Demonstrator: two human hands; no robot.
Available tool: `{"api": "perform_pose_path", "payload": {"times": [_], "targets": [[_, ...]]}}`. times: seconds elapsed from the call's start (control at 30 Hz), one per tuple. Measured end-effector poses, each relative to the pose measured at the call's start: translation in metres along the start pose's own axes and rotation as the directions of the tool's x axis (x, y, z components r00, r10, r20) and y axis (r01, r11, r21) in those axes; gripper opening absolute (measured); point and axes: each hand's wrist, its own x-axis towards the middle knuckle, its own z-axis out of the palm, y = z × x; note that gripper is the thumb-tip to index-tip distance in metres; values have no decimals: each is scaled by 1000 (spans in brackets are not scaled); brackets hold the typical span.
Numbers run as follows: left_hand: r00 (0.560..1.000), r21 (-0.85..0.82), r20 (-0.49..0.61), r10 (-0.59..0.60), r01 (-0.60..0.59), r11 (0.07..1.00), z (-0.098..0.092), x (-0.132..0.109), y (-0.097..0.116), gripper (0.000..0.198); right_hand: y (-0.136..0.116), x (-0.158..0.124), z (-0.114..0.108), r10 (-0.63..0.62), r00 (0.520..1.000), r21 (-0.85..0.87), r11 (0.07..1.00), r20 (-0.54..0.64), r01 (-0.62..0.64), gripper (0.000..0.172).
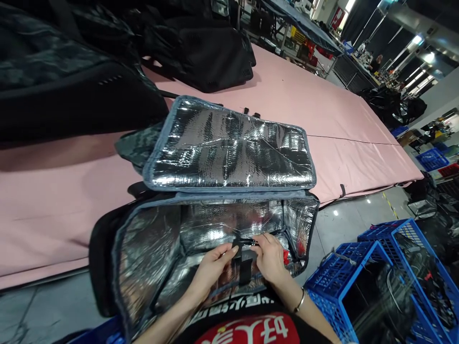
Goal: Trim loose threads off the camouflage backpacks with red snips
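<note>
Printed shirt (247, 327) below, curled hands (212, 266) (269, 257) pinch narrow black pieces (237, 248).

The black shirt (283, 309) bears a red patch (247, 330).

At lower centre, over an open foil-lined bag (147, 253), the left hand (212, 266) is pinching a black strap (237, 248); the right hand (269, 256) is holding a thin dark item (247, 242).

One left hand (217, 263), one right hand (269, 258), one bracelet (300, 302), one silver-lined bag (211, 215), two blue crates (332, 265) at lower right.
</note>
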Motion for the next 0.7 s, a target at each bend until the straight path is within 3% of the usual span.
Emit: {"api": "perform_pose_path", "payload": {"times": [0.33,0.5,0.7], "targets": [[1000,-24,9,-10,10,1000,0,-1,-2,55,6,-2,0,-17,999,63,998,-32,19,24],[1000,1,17,11,-11,1000,-1,1,-4,55,7,-2,1,34,998,92,995,-56,-29,22],[999,56,21,35,-36,998,-1,1,-2,56,4,-3,0,23,1000,189,982,-8,-21,23]]}}
